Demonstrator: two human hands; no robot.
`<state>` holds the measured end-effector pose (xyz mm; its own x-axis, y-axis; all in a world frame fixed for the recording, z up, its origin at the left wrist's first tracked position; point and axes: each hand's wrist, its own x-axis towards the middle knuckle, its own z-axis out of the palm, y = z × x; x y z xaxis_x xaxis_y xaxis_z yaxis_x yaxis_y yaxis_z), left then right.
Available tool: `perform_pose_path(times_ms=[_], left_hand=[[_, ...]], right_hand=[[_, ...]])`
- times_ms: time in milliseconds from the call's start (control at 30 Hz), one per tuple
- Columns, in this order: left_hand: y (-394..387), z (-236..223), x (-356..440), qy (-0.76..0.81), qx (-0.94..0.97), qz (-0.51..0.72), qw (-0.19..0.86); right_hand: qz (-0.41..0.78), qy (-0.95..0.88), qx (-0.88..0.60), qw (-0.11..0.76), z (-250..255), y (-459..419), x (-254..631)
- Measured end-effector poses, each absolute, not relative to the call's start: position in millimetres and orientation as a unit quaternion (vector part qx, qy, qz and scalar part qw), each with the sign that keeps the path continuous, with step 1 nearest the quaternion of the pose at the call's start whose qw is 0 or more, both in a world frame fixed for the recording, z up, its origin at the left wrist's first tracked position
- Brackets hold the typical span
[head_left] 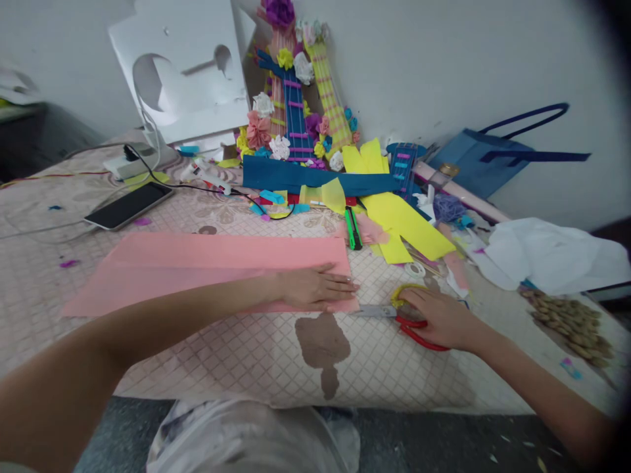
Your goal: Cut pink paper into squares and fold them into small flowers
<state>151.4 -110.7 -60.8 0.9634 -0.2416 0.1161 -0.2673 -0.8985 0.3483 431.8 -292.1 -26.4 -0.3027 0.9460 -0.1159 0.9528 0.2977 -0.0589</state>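
Note:
A long sheet of pink crepe paper [217, 249] lies on the patterned tablecloth in front of me. My left hand [315, 288] rests flat on its right end, fingers stretched to the right. My right hand [438, 315] grips a pair of scissors [377, 311] with one yellow and one red handle. The scissors' blades point left, their tips at the lower right corner of the pink paper. Whether the tips have the paper between them cannot be made out. Just beyond the sheet's upper right corner lies a green utility knife [353, 228].
Yellow paper [409, 223] and a blue strip [296, 176] lie behind. Decorated paper guitars [298, 112] lean against the wall. A phone [129, 205], glue gun [210, 177] and power strip [131, 163] sit left; a white bag [557, 256] and peanuts [572, 322] lie right.

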Motion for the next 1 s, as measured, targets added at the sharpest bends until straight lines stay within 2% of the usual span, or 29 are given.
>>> perform_pose_path(times_ms=[333,1000], left_hand=[[-107.9,-62.3,160.1,-0.125,0.974,0.010,0.189],[-107.5,-61.3,158.9,-0.133,0.970,0.045,0.198]], right_hand=[[-0.047,0.811,0.581,0.049,-24.3,-292.5,432.4],[-0.054,0.809,0.581,0.069,-26.7,-296.3,437.1]])
